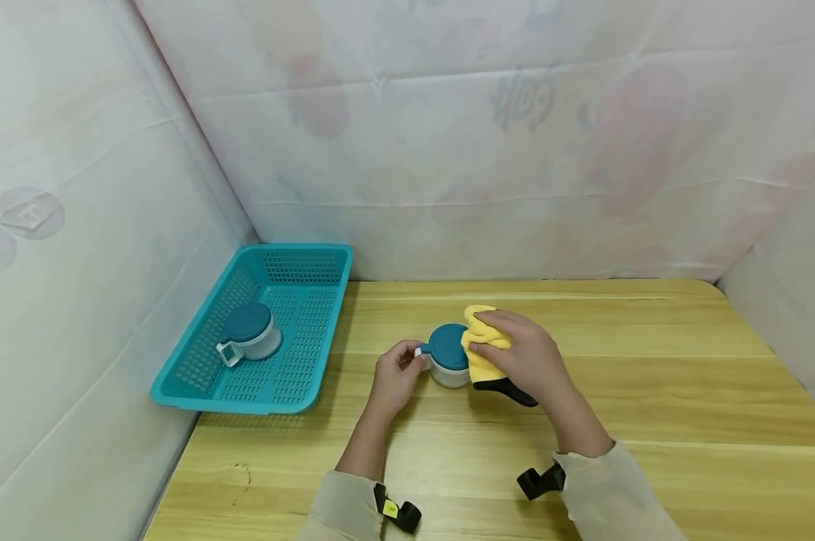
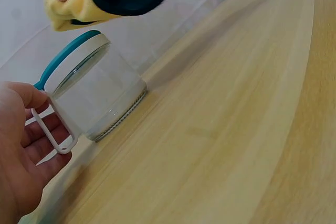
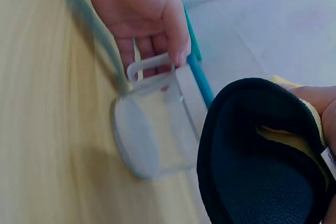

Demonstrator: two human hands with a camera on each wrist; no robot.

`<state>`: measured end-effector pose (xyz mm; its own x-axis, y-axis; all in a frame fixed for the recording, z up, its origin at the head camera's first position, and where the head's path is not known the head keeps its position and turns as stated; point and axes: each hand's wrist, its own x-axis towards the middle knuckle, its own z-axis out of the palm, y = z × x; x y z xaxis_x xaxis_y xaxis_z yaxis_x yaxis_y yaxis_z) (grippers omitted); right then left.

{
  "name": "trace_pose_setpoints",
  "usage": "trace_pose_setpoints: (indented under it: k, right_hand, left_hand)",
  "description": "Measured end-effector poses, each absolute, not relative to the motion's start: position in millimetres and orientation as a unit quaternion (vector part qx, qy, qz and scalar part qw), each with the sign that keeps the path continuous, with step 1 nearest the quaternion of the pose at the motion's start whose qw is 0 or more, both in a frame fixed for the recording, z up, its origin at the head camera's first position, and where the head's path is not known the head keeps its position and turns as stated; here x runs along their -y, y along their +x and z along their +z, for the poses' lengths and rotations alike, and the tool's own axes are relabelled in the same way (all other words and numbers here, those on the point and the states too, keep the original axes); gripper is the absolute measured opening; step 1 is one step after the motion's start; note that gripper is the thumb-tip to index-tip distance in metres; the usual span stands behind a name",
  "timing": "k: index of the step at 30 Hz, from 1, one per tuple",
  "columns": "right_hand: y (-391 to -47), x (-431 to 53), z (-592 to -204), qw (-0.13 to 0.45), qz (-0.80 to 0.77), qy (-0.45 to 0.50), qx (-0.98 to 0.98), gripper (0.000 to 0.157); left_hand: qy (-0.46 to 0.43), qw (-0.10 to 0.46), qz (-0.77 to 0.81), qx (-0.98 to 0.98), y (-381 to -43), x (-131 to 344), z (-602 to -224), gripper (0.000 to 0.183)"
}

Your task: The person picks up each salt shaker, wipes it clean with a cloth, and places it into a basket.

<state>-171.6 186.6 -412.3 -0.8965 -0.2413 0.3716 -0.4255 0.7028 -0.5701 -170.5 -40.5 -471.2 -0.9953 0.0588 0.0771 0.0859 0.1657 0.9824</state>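
A clear jar (image 1: 451,376) with a blue lid (image 1: 448,346) and a white loop handle (image 2: 55,140) stands on the wooden table. My left hand (image 1: 395,378) holds that handle, thumb at the top near the lid's tab and fingers behind the loop. In my right hand (image 1: 525,357) is a bunched yellow cloth (image 1: 483,347) with a dark backing and black edge. The cloth overlaps the lid's right side in the head view; in the left wrist view it shows just above the lid. The dark side of the cloth (image 3: 252,156) faces the right wrist camera.
A teal perforated basket (image 1: 326,330) stands at the table's left. Inside it lies a second lidded jar (image 1: 261,344) with a blue lid and white handle. Printed cloth walls (image 1: 448,150) enclose the back and sides of the wooden table (image 1: 650,361).
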Motion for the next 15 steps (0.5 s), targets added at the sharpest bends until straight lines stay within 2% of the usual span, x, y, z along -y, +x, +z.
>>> trace_pose_setpoints:
  k: [8,15]
  right_hand:
    - [-184.2,-150.3,-393.8,0.167,0.214,0.270,0.924,0.048]
    - [-197.9,-126.1,-400.7,0.095,0.149,0.266,0.948,0.045]
  left_hand:
    - [-0.047,0.017,-0.641,0.766,-186.3,41.5,-503.8,0.017]
    - [-0.073,0.018,-0.655,0.752,-185.7,42.8,-507.0,0.018]
